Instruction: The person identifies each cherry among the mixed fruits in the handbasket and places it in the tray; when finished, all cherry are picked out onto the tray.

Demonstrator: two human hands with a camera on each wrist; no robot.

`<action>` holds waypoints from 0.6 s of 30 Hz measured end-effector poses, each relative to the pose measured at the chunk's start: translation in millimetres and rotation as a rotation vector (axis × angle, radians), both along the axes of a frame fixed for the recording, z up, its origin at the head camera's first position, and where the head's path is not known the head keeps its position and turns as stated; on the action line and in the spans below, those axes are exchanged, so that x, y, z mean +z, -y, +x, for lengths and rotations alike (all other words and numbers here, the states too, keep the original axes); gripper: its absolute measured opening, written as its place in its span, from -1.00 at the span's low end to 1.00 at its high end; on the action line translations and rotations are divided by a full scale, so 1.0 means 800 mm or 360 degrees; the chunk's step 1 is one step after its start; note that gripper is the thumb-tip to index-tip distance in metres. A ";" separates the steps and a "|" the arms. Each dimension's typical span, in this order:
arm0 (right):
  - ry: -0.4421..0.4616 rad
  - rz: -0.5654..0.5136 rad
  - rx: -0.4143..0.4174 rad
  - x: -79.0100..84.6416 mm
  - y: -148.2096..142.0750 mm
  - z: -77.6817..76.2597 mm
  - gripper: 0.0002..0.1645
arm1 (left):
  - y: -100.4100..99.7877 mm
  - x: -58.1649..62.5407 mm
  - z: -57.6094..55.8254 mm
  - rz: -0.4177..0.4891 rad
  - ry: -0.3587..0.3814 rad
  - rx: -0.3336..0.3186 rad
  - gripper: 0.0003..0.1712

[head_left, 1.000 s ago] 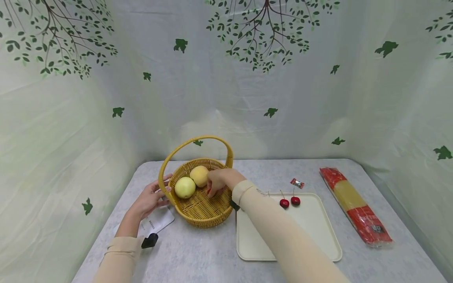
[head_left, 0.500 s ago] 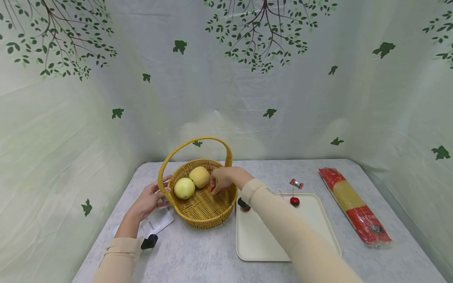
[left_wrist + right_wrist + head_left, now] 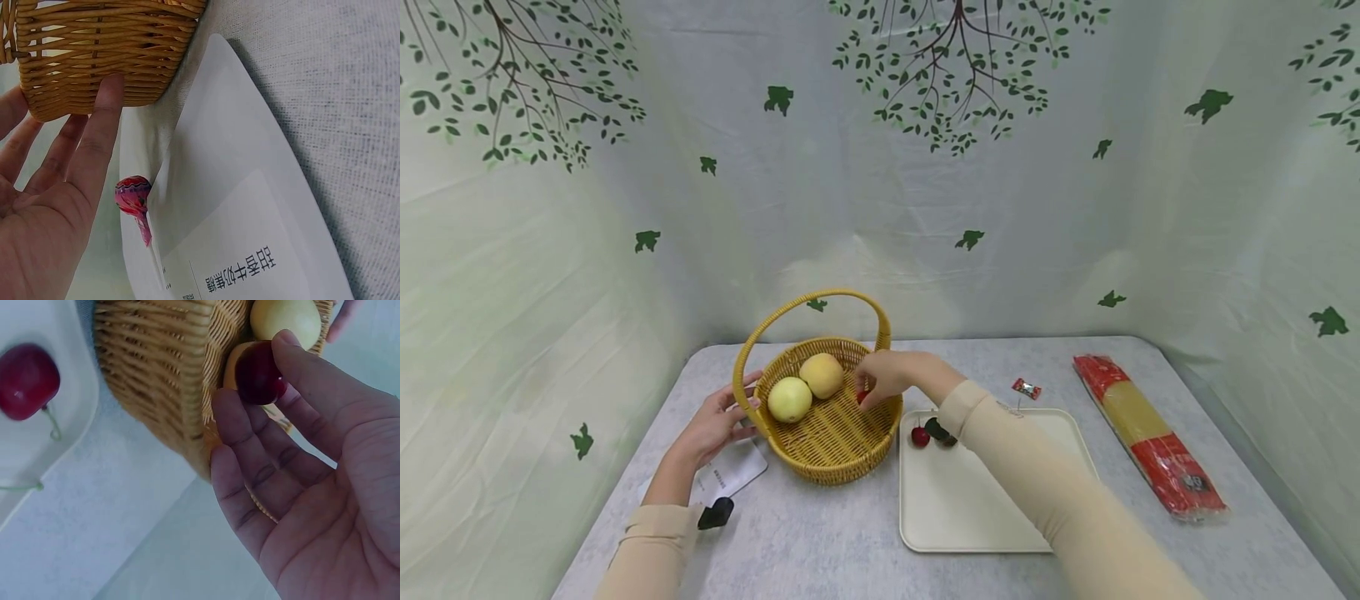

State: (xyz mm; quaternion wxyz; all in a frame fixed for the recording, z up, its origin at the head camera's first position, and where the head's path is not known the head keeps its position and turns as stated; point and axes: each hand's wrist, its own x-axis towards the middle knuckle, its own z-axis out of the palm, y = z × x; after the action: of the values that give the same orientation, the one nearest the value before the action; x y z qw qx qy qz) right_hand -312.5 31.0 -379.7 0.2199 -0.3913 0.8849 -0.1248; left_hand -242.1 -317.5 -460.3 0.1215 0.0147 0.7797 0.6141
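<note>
My right hand pinches a dark red cherry between thumb and fingers, just inside the right rim of the wicker basket. A pale green round fruit and a yellow round fruit lie together in the basket's left and back part. My left hand is at the basket's left side, its extended fingers touching the weave near the foot of the arched handle. Another cherry lies on the cream tray, beside one partly covered by the right wrist's black camera.
A white packet lies under the left wrist, with a wrapped lollipop next to it. Behind the tray is a small wrapped candy. A long red and yellow package lies along the table's right side.
My right hand, with the cherry, has drawn back rightward from the basket's middle to its right rim. The left hand stays at the basket's side.
</note>
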 end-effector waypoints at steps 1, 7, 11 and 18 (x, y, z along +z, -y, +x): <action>0.0006 -0.0016 0.0000 0.001 -0.004 0.000 -0.77 | 0.000 0.000 0.000 0.0001 0.0000 0.0009 -0.23; 0.0053 -0.0097 -0.0026 0.005 -0.028 0.004 -0.77 | 0.000 -0.001 0.000 -0.0012 0.0006 0.0019 -0.24; 0.0021 -0.0117 -0.0024 0.005 -0.042 0.007 -0.76 | 0.001 -0.001 -0.001 -0.0022 0.0007 0.0013 -0.23; 0.0036 -0.0193 -0.0009 0.004 -0.062 0.010 -0.79 | 0.000 -0.003 -0.002 -0.0007 0.0009 0.0027 -0.24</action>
State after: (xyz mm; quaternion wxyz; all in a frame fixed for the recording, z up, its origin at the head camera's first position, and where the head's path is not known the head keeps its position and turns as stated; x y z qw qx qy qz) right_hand -304.1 80.8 -376.2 0.2056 -0.4000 0.8742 -0.1831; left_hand -243.8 -317.5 -462.9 0.1184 0.0061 0.7809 0.6133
